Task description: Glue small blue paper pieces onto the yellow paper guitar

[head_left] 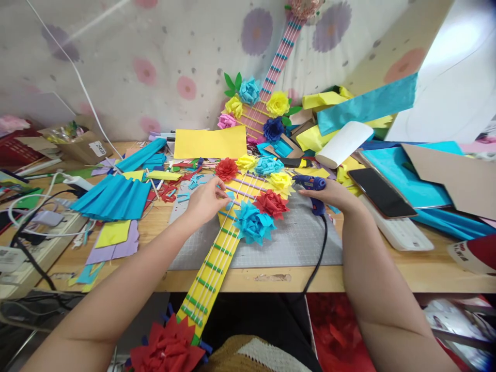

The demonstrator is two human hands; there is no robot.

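A yellow paper guitar point(219, 258) lies slanted over the cutting mat point(302, 243), its neck reaching past the table edge toward my lap. Red, yellow and blue paper flowers ring its body; a blue flower point(256, 222) sits where the neck joins. Green strips cross the neck under white strings. My left hand point(209, 199) is over the left side of the guitar body, thumb and fingertips pinched together; whatever is between them is too small to make out. In my right hand point(333, 195) is a blue hot glue gun point(313, 182), beside the body's right side, its cord hanging down.
Behind stands a pink paper guitar point(273, 72) against the flowered wall covering. Blue crepe paper point(116, 199) and paper scraps lie left, near a power strip point(50, 243) with tangled cables. At right are a phone point(382, 192), cardboard point(453, 173) and a red cup point(475, 253).
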